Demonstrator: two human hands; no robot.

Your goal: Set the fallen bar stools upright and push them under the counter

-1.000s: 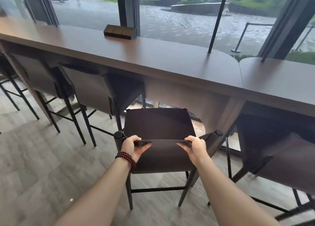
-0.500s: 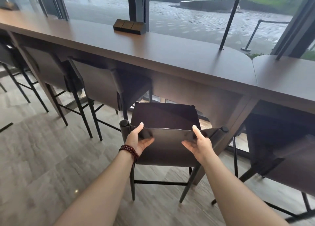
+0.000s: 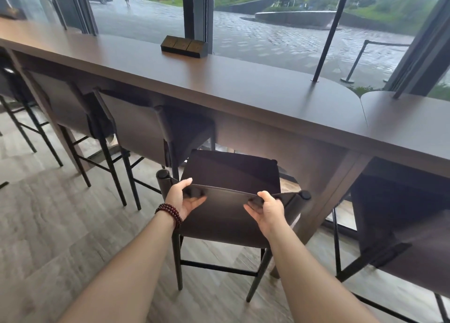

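A dark bar stool stands upright on its black legs in front of me, its seat front close to the edge of the long brown counter. My left hand, with a bead bracelet at the wrist, grips the left part of the backrest's top edge, thumb over the seat side. My right hand grips the same edge further right, fingers curled over it. Both arms reach forward from the bottom of the view.
Two more stools are tucked under the counter to the left, and another stool stands at the right. A slanted counter leg is just right of my stool. A dark socket block and a thin black pole sit on the counter.
Half a second ago both hands lay open with palms against the backrest; now their fingers wrap its top edge again. The stool sits slightly nearer the counter.
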